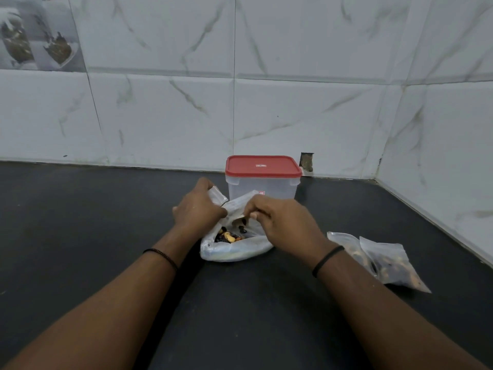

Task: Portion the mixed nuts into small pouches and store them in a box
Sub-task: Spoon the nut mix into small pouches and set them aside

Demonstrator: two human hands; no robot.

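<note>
On the dark counter (106, 236), two filled pouches (378, 260) lie flat at the right, their long axes running toward the near right. In the middle lies the bag (234, 249) of nuts (229, 236), mouth upward. The left hand (197, 209) grips an empty pouch (217, 196); the right hand (282, 220) pinches the bag's rim. Behind stands the box (262, 182), its red lid (262, 165) on.

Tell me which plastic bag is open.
The big bag of nuts between both hands, mouth held open; the two small pouches at right lie flat.
</note>
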